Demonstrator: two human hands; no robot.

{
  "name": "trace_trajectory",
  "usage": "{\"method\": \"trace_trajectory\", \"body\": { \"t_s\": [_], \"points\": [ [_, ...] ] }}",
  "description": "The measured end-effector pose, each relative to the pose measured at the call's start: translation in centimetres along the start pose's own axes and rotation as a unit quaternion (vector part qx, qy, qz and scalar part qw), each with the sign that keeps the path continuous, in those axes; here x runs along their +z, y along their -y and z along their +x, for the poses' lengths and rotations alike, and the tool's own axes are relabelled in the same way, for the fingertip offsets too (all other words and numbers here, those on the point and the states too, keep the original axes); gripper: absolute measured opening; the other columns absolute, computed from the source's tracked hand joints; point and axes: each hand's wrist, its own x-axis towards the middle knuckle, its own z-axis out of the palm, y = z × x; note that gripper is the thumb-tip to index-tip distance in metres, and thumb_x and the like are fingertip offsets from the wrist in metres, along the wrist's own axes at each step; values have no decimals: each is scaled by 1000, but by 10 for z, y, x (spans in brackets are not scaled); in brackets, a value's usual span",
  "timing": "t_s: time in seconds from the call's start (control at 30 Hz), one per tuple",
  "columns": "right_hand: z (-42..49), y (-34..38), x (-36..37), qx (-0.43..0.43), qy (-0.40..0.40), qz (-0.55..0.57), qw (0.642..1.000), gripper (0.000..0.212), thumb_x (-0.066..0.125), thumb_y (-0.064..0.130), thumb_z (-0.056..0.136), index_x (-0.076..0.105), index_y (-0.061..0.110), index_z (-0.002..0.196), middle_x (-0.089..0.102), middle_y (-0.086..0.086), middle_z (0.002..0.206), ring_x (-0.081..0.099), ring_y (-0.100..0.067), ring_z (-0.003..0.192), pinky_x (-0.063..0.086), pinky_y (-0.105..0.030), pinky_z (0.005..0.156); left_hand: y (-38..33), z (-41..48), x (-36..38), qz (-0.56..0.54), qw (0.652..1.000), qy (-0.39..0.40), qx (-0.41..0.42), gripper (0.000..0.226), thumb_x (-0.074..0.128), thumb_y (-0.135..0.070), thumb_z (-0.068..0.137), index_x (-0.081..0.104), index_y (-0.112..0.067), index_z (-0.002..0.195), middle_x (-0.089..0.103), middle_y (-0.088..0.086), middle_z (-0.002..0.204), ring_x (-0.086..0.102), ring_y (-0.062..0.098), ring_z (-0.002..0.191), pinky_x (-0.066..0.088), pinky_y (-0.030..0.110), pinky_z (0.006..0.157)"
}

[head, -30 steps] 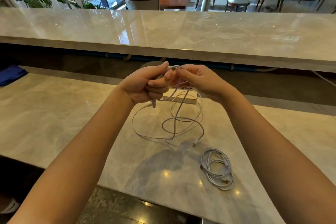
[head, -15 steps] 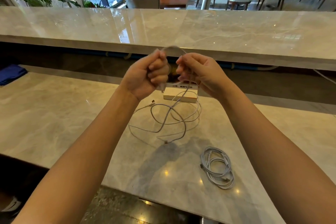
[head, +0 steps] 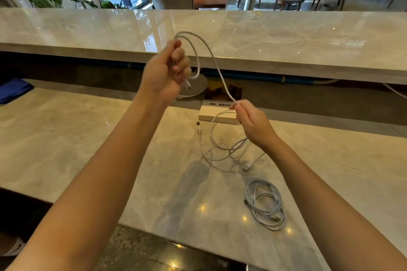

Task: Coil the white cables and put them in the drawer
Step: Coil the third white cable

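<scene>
My left hand (head: 164, 72) is clenched round the cable (head: 217, 66), a loop arching above my fingers and its plug poking out below them. My right hand (head: 251, 121) pinches the same cable lower down (thumb against fingertips), with the slack in loose loops on the counter (head: 77, 138) under those fingers. A coiled cable (head: 265, 203) lies nearer me.

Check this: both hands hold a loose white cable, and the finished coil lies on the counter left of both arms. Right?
Wrong side. In the head view the finished coil lies on the counter beside the right forearm; the left hand and right hand hold the loose cable.
</scene>
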Motion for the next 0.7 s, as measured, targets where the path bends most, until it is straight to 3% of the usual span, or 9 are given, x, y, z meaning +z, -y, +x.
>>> {"method": "trace_trajectory", "body": {
  "t_s": [0.1, 0.23, 0.33, 0.4, 0.47, 0.53, 0.63, 0.7],
  "points": [
    [3, 30, -1, -131, -51, -58, 988, 27, 38, 22, 100, 61, 9, 105, 51, 15, 69, 47, -1, 54, 34, -15, 52, 16, -5, -4, 125, 992, -2, -9, 22, 34, -18, 100, 50, -15, 85, 51, -5, 61, 44, 8, 53, 38, 21, 51],
    [7, 55, 1, -191, 56, -303, 932, 30, 39, 31, 99, 63, 14, 100, 64, 1, 80, 59, -16, 69, 49, -33, 63, 19, -10, 4, 256, 967, 0, 1, 22, 31, -18, 102, 47, -12, 90, 57, 1, 70, 56, 12, 64, 49, 24, 59],
    [5, 67, 1, -282, 39, -255, 924, 26, 47, 32, 94, 66, 15, 95, 67, -1, 80, 60, -13, 68, 50, -32, 62, 26, -15, 6, 458, 889, -9, 5, 19, 32, -20, 102, 46, -12, 92, 59, 2, 73, 62, 9, 66, 52, 20, 63],
    [11, 71, -6, -307, -21, -214, 927, 28, 48, 34, 90, 68, 15, 96, 69, 0, 82, 59, -9, 68, 50, -28, 61, 30, -19, 1, 498, 867, 3, -20, 19, 35, -22, 101, 48, -12, 92, 55, -2, 68, 55, 4, 54, 46, 18, 54],
    [20, 72, -15, -279, -72, -181, 940, 29, 51, 36, 88, 67, 14, 97, 68, 0, 84, 56, -7, 69, 51, -29, 62, 31, -21, -5, 436, 896, 47, -73, 23, 35, -24, 102, 50, -11, 91, 49, -5, 59, 45, 6, 46, 36, 18, 47],
    [28, 71, -22, -226, -82, -149, 959, 29, 58, 37, 86, 66, 12, 101, 66, -1, 88, 57, -9, 73, 53, -31, 67, 29, -22, -7, 306, 936, 95, -143, 30, 30, -26, 102, 50, -13, 83, 41, -8, 52, 34, 4, 41, 29, 17, 43],
    [36, 64, -22, -137, -53, -144, 978, 34, 57, 40, 88, 62, 14, 110, 64, -2, 99, 58, -10, 85, 51, -27, 73, 28, -25, -5, 129, 957, 133, -224, 36, 28, -36, 100, 48, -13, 81, 37, -9, 49, 31, 2, 38, 24, 14, 39],
    [35, 63, -20, -76, 15, -76, 994, 31, 49, 41, 93, 64, 16, 103, 63, 3, 92, 56, -2, 77, 44, -20, 65, 27, -26, -6, 56, 958, 141, -243, 37, 29, -40, 98, 49, -13, 81, 38, -9, 48, 33, 3, 37, 23, 12, 38]
  ]
}}
